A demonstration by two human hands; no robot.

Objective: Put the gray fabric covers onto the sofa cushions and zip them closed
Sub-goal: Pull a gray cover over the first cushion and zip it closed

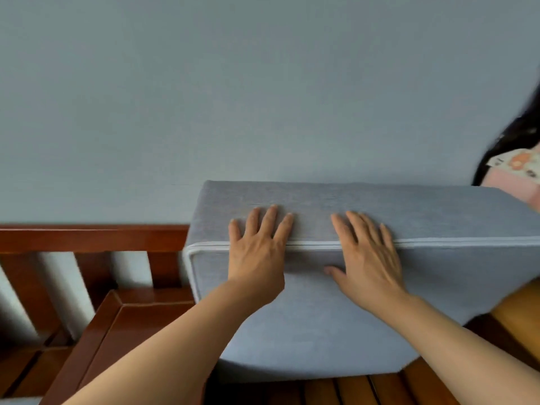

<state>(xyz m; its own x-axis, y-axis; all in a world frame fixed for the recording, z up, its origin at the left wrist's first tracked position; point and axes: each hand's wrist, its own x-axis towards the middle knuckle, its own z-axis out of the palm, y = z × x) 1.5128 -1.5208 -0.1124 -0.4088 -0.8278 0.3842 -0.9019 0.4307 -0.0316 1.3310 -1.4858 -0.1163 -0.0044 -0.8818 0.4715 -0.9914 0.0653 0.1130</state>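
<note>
Two bare hands press flat on a covered sofa cushion [336,311] standing on edge on the slats of a wooden sofa frame [122,314], before a pale blue wall [233,83]. The left hand [257,255] and right hand [368,264] lie side by side, fingers straight and spread, gripping nothing; their fingertips reach over the white piping [315,244] onto the cushion's top face, the palms on its front face below. The hold looks meant to steady the cushion upright and smooth the gray cover [438,211] tight over the filling (a judgement, not a certainty). No zipper shows on either visible face, so whether the cover is zipped cannot be told. The cushion's right end runs out of view past the right fingers, where another person's dark hair and patterned sleeve [523,165] intrude, blurred.
</note>
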